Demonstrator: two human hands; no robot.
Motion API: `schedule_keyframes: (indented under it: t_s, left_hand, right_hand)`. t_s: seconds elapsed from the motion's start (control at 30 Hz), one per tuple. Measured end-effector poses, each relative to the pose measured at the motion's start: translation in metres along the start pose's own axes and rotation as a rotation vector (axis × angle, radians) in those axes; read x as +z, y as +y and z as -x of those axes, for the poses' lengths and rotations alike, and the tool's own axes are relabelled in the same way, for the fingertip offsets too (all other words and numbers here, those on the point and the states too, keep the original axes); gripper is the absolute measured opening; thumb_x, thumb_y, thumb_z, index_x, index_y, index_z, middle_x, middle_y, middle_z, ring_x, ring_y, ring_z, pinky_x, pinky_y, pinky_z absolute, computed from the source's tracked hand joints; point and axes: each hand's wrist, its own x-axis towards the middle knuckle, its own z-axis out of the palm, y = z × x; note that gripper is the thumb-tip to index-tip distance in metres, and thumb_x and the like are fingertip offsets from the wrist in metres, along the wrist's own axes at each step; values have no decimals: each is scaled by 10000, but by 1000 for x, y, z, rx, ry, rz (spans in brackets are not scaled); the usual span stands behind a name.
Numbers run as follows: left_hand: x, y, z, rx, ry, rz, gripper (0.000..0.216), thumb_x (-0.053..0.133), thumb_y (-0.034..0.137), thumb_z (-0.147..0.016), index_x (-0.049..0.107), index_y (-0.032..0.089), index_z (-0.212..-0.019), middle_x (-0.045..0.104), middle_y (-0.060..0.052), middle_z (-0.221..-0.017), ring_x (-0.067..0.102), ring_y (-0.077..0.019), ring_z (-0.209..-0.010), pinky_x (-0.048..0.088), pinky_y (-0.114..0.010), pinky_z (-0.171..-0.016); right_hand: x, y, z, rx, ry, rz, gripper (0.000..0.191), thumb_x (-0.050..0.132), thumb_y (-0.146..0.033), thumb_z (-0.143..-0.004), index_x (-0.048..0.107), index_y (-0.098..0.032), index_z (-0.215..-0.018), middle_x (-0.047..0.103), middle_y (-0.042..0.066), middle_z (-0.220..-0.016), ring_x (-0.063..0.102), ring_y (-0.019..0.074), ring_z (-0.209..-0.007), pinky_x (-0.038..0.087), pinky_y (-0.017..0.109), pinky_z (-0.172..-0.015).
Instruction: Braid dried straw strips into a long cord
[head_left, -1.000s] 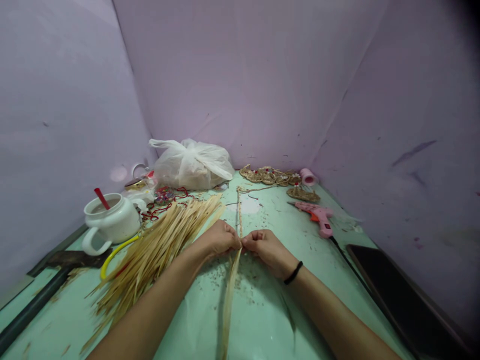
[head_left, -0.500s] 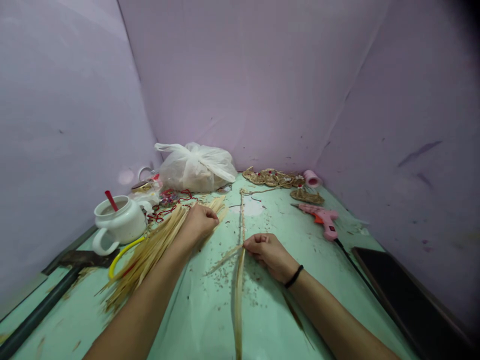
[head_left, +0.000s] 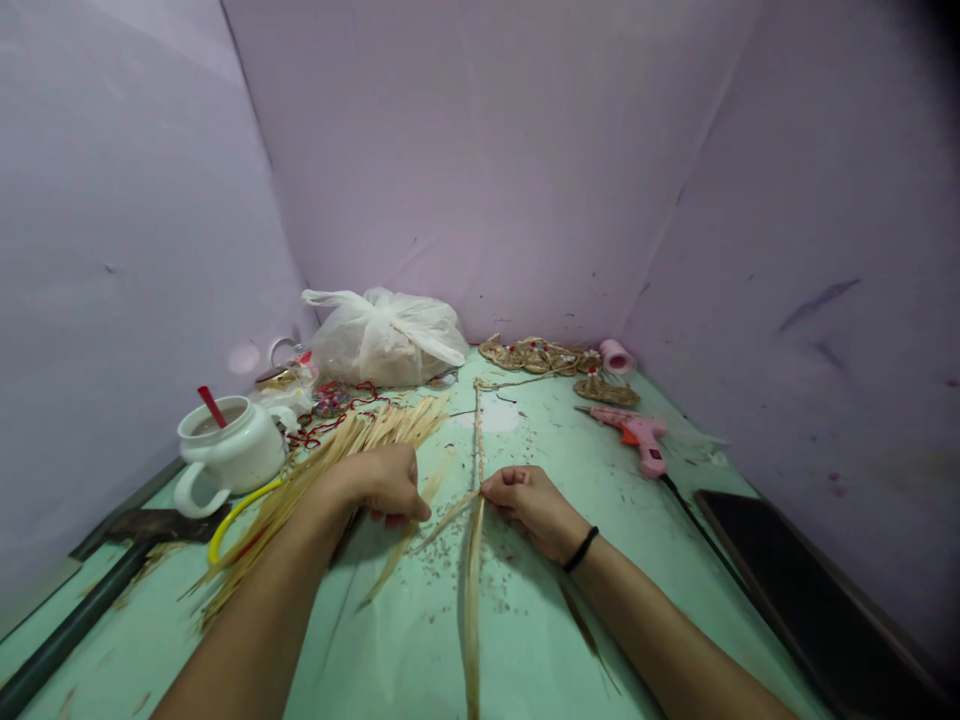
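My right hand (head_left: 525, 505) pinches the near end of a thin braided straw cord (head_left: 479, 430), where its loose strands (head_left: 471, 590) part. One strand runs toward me and a shorter one points down to the left. Left of it, my left hand (head_left: 394, 485) is closed on a single dry straw strip (head_left: 394, 560), which sticks out above and below the fingers. Beneath and behind my left forearm lies a bundle of straw (head_left: 330, 455). The far end of the cord bends off to the right at the back.
At left stand a white pot (head_left: 240, 440) with a red stick and a hammer (head_left: 97, 575). Farther back are a tied plastic bag (head_left: 390, 340), woven straw pieces (head_left: 540, 355) and a pink spool (head_left: 616, 357). A pink glue gun (head_left: 634, 430) and dark flat object (head_left: 795, 590) lie right.
My left hand has come from the straw bundle toward me, bringing one strip away with it. My right hand keeps its pinch on the braid. The view has shifted slightly.
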Motion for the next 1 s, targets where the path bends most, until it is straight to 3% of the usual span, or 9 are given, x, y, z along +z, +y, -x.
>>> schedule_keyframes:
  t_s: [0.07, 0.23, 0.33, 0.43, 0.57, 0.63, 0.87, 1.0]
  left_hand:
    - [-4, -1, 3, 7, -13, 49, 233, 619, 314, -545, 563, 155, -384, 518, -33, -403, 417, -119, -384, 283, -229, -425]
    - [19, 5, -29, -47, 621, 80, 245, 550, 354, -645, 636, 134, -580, 570, -47, -540, 487, -134, -529, 288, -223, -504]
    - [38, 8, -48, -33, 723, 56, 209, 540, 320, -656, 654, 149, -691, 629, -82, -695, 535, -164, -650, 314, -232, -553]
    - [41, 8, -51, 50, 658, 137, 151, 526, 240, -634, 643, 152, -671, 622, -55, -667, 530, -147, -635, 327, -217, -550]
    - [34, 11, -35, 164, 313, 301, 134, 548, 200, -550, 643, 132, -616, 559, 1, -546, 463, -108, -519, 311, -196, -483]
    - [32, 16, -27, 197, 210, 335, 140, 532, 177, -532, 646, 127, -598, 522, 19, -502, 422, -90, -482, 292, -190, -459]
    - [31, 22, -20, 147, 93, 543, 73, 526, 183, -524, 575, 130, -537, 402, 49, -396, 338, -63, -380, 260, -195, -400]
    - [29, 21, -21, 144, 19, 617, 164, 573, 295, -552, 558, 132, -543, 412, 43, -394, 337, -57, -348, 217, -190, -368]
  right_hand:
    - [0, 0, 0, -1, 6, 15, 134, 558, -202, -616, 477, -141, -528, 424, -51, -408, 226, 18, -325, 98, 203, -351]
    - [0, 0, -1, -6, -4, 18, 142, 557, -207, -619, 472, -141, -528, 427, -51, -416, 223, 18, -326, 95, 204, -354]
    - [0, 1, -2, -23, -9, -7, 132, 570, -211, -610, 487, -137, -539, 446, -48, -427, 226, 18, -329, 99, 207, -358]
    - [0, 1, -1, -40, -7, -30, 133, 587, -222, -598, 504, -133, -544, 460, -44, -433, 244, 22, -337, 120, 206, -365]
    - [-1, 0, -1, -67, 2, -30, 132, 599, -221, -587, 517, -130, -537, 470, -39, -445, 270, 27, -359, 149, 203, -378]
    - [-1, 1, -1, -82, 2, -26, 134, 603, -222, -583, 521, -130, -531, 468, -39, -443, 274, 30, -371, 161, 202, -384]
    - [-2, 8, -7, -128, -1, -22, 150, 612, -233, -574, 524, -126, -518, 486, -25, -449, 321, 45, -414, 197, 197, -412]
    - [-2, 8, -8, -119, 5, -37, 108, 605, -200, -559, 538, -122, -525, 502, -22, -462, 343, 48, -426, 219, 196, -425]
